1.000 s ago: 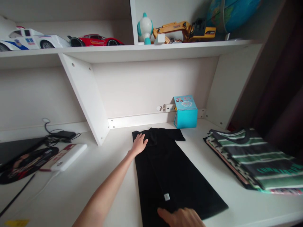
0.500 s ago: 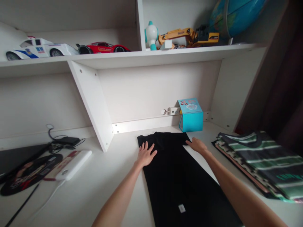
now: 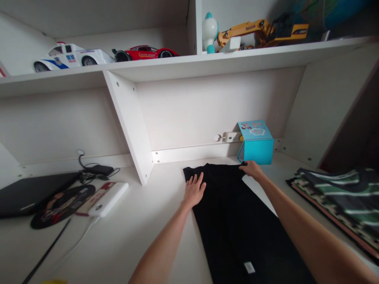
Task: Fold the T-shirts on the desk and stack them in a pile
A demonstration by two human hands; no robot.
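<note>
A black shirt [image 3: 233, 221] lies lengthwise on the white desktop, narrow and flat, with a small white label [image 3: 249, 267] near its lower end. My left hand [image 3: 194, 191] rests flat on its upper left part, fingers spread. At the far right corner, my right hand [image 3: 251, 169] pinches the edge of the black fabric between thumb and fingers. The fabric there is slightly bunched at the fingertips. Part of the shirt's right edge is hidden behind my right forearm.
A blue desk calendar [image 3: 258, 152] stands just behind my right hand. Folded striped clothes [image 3: 340, 197] are stacked at right. To the left lie a white power strip [image 3: 111, 201], a round dark disc [image 3: 63, 207], a black laptop [image 3: 35, 193] and cables. Toy cars [image 3: 145, 53] line the shelf above.
My right hand has closed on the shirt's far right corner and drawn the sleeve part there up. The left hand stays flat on the fabric. The view has swung left.
</note>
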